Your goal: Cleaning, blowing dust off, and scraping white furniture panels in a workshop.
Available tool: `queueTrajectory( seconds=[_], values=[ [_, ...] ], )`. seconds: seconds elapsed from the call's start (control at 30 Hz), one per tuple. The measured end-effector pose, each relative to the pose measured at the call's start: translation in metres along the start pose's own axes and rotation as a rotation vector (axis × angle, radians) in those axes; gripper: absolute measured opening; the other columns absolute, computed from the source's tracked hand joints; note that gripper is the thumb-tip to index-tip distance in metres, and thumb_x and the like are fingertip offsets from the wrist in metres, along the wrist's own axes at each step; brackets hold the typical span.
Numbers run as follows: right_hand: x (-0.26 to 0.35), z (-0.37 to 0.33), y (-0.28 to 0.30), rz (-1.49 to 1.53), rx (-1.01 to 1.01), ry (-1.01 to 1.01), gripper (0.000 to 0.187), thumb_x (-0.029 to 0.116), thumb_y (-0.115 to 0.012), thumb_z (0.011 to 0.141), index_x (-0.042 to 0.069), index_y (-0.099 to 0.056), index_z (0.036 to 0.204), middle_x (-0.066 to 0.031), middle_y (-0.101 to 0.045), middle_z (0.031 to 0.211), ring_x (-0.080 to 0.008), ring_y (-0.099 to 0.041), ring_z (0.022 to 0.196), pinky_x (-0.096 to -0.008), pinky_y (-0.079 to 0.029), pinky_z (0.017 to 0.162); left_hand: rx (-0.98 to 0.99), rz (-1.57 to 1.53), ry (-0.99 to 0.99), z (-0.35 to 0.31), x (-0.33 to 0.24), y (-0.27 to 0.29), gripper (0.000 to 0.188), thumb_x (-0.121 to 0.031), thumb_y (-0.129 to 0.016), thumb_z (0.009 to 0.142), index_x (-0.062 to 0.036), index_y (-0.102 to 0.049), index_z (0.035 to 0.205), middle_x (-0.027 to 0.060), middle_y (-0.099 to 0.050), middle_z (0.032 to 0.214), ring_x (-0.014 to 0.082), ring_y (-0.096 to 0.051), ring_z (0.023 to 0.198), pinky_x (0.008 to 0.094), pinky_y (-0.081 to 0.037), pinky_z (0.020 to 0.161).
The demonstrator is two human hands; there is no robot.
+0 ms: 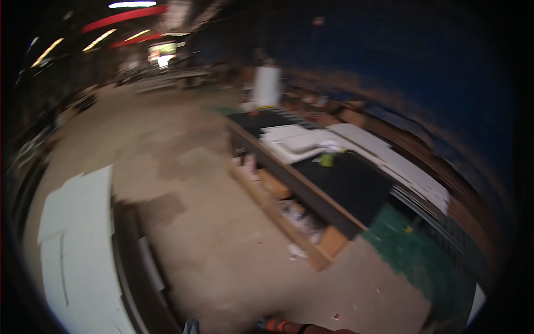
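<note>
1. Poking in at the bottom of the head view, the right hand (273, 324) looks covered in orange, black and grey. Its forearm (340, 331) comes in from the right. The hand is blurry, so I cannot tell if its grip is loose or tight. It is over the brown floor (211, 239).
2. A small grey tip beside it looks like the left hand (191, 327). The rest is cut off, so I cannot tell how its grip is.
3. The pale boards (83, 234) are in a flat pile at the lower left. A long dark piece (130, 250) runs along their right side, and it is the thing nearest the left hand.
4. Up and to the right is a long black tabletop (350, 186). White sheets (286, 139) lie on it, with a small yellow-green thing (326, 160) near them. Long white panels (389, 150) lie along its back side.
5. A low shelf under it holds an orange-brown box (274, 184), a brown box (334, 240) and other mixed bits.
6. A green patch (406, 245) is on the floor at the near end. A white scrap (297, 251) lies by the shelf.
7. Far back are a tall white thing (267, 86), a dark blue wall (400, 50) and red beams (125, 18) up high.
</note>
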State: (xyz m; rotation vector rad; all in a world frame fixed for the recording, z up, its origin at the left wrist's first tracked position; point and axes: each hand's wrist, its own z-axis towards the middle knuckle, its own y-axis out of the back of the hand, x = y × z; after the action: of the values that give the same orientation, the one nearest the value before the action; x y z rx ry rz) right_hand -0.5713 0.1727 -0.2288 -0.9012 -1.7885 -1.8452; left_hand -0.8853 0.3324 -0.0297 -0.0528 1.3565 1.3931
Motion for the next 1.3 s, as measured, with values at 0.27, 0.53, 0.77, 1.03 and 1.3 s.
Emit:
queueTrajectory(
  seconds=[0.27,0.53,0.77,1.03,1.3],
  values=[
    [-0.03,-0.229,0.204,0.25,-0.211,-0.878,0.053,0.044,-0.042,0.095,-0.002,-0.063,0.11,-0.0187,-0.068,0.099,-0.0326,-0.064,0.091,-0.0403,-0.049,0.087,0.3,-0.158,-0.35,0.135,-0.131,-0.221,0.062,0.012,-0.041,0.075,-0.005,-0.053,0.133,0.02,-0.051,0.136,0.0381,-0.048,0.125,0.0414,-0.039,0.107],
    [-0.096,-0.332,0.218,0.986,-0.753,-1.228,0.046,0.044,-0.05,0.096,0.0,-0.063,0.099,-0.01,-0.067,0.076,-0.0198,-0.064,0.062,-0.0314,-0.049,0.052,0.871,-0.247,-0.761,0.174,-0.283,-0.404,0.05,0.008,-0.045,0.082,-0.0066,-0.057,0.129,0.0162,-0.062,0.121,0.0332,-0.059,0.111,0.0387,-0.048,0.097],
    [-0.209,-0.384,0.316,1.095,-0.906,-1.127,0.04,0.041,-0.058,0.093,0.003,-0.062,0.101,-0.0085,-0.067,0.075,-0.0175,-0.063,0.059,-0.0297,-0.05,0.052,0.957,-0.299,-0.769,0.197,-0.344,-0.584,0.049,0.004,-0.048,0.084,-0.0115,-0.059,0.129,0.0147,-0.066,0.114,0.0311,-0.065,0.098,0.0384,-0.053,0.087],
    [-0.319,-0.55,0.368,1.196,-1.398,-1.516,0.033,0.039,-0.046,0.097,0.008,-0.058,0.095,-0.0117,-0.066,0.076,-0.0252,-0.065,0.059,-0.0381,-0.05,0.045,1.393,-0.398,-0.683,0.295,-0.53,-0.723,0.042,-0.017,-0.05,0.095,-0.01,-0.052,0.136,0.0124,-0.054,0.137,0.0276,-0.055,0.122,0.0357,-0.043,0.103],
    [-0.369,-0.561,0.412,1.331,-1.368,-1.702,0.039,0.044,-0.047,0.097,0.008,-0.059,0.106,-0.0139,-0.069,0.087,-0.0272,-0.068,0.068,-0.0421,-0.055,0.055,1.041,-0.469,-0.88,0.396,-0.663,-0.88,0.039,-0.011,-0.05,0.093,-0.0074,-0.055,0.132,0.0137,-0.061,0.126,0.0294,-0.059,0.115,0.0371,-0.046,0.099]
  ],
)
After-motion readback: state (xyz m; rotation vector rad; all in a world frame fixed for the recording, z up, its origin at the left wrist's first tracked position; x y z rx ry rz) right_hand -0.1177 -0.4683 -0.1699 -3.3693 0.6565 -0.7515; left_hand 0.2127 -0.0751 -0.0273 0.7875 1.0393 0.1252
